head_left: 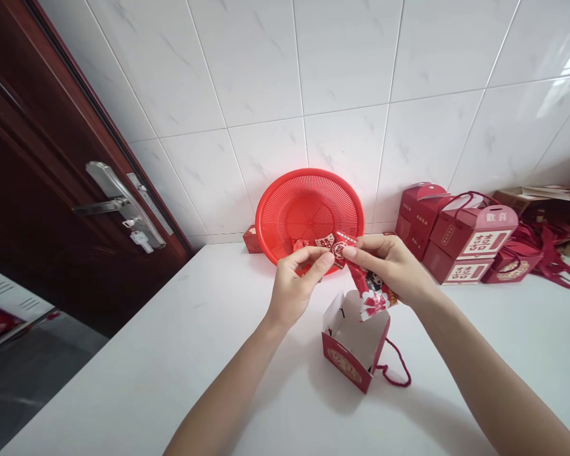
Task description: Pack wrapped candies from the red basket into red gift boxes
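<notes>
My left hand (297,278) pinches the left side of a small red wrapped packet (339,248) in front of the red basket. My right hand (394,266) is closed on red packets too, its thumb on the small one. A larger red and white packet (376,294) hangs below my right fingers, over an open box. That red gift box (346,361) stands open on the white table, its inside white, with a dark red cord handle (399,380) lying at its right. The red plastic basket (308,190) leans against the wall behind my hands, with red packets low inside it.
Closed red gift boxes (472,237) are stacked at the right by the tiled wall (266,69). Red ribbons (546,253) and a cardboard box (541,196) lie further right. A small red box (251,240) sits left of the basket. A dark door (42,158) is at the left.
</notes>
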Motion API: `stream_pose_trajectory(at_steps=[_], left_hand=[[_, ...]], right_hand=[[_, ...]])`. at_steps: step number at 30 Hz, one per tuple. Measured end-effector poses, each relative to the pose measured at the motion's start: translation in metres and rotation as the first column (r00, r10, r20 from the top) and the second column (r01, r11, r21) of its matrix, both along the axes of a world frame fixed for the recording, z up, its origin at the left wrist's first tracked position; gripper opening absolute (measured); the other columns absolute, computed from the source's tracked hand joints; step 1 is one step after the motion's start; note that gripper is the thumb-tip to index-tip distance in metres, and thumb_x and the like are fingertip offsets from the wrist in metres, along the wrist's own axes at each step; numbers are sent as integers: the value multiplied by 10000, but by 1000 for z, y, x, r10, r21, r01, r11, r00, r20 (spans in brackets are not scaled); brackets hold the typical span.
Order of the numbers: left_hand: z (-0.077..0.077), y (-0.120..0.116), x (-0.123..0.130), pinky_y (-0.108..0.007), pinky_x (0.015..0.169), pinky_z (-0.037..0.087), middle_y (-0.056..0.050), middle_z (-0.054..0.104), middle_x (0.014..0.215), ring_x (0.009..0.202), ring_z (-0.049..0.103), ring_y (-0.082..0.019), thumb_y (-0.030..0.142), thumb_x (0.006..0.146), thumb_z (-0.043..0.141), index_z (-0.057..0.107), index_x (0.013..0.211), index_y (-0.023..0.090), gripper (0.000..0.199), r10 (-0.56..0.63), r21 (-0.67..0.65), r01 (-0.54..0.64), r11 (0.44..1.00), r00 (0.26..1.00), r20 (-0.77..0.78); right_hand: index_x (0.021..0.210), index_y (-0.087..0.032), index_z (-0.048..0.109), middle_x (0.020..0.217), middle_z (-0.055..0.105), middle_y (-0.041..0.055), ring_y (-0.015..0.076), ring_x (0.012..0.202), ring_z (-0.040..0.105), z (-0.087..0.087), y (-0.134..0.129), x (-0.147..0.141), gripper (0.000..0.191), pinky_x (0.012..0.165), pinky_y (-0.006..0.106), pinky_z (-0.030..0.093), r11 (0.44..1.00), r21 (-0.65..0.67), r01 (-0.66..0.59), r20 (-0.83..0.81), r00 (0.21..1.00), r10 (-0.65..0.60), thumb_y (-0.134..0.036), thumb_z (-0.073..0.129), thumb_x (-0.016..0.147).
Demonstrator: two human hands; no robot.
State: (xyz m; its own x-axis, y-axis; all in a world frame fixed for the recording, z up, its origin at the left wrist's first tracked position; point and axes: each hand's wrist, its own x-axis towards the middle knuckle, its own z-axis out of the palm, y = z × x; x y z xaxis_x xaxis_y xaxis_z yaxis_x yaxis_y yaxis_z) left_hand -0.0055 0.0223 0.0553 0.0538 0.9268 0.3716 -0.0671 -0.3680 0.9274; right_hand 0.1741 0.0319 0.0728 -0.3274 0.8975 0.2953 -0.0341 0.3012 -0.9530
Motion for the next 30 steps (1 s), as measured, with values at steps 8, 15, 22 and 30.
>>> stream_pose_trajectory(at_steps=[8, 15, 22, 30], left_hand=[[10, -4, -9, -247, 558, 348, -4, 556, 634, 589, 405, -111, 406, 827, 732, 754, 783, 169, 242, -13, 83, 23, 996, 992, -127], [9, -2, -11, -241, 514, 287, 9, 480, 588, 551, 360, -90, 459, 770, 777, 713, 721, 156, 314, -179, -75, 178, 981, 984, -8], [8, 3, -8, -235, 492, 236, 18, 475, 579, 519, 333, -65, 431, 719, 811, 684, 658, 147, 317, -275, -204, 296, 933, 953, 126], [5, 4, -7, -230, 486, 231, 0, 534, 634, 522, 352, -64, 433, 739, 786, 680, 700, 147, 308, -273, -253, 297, 921, 954, 127]], right_hand=[[731, -162, 674, 551, 499, -33, 77, 471, 381, 4, -3, 9, 460, 430, 237, 259, 998, -5, -59, 48, 997, 60, -611, 660, 832], [685, -161, 674, 522, 466, -37, 70, 455, 344, 4, -3, 11, 431, 422, 242, 230, 998, 27, -62, 57, 997, 60, -562, 671, 844], [674, -160, 664, 512, 445, -43, 64, 442, 321, 4, -3, 10, 441, 416, 243, 213, 998, 29, -61, 48, 997, 60, -564, 662, 849], [655, -168, 648, 581, 555, -2, 91, 488, 414, 4, -2, 10, 449, 450, 247, 288, 1000, 19, -25, 53, 998, 24, -582, 676, 827]])
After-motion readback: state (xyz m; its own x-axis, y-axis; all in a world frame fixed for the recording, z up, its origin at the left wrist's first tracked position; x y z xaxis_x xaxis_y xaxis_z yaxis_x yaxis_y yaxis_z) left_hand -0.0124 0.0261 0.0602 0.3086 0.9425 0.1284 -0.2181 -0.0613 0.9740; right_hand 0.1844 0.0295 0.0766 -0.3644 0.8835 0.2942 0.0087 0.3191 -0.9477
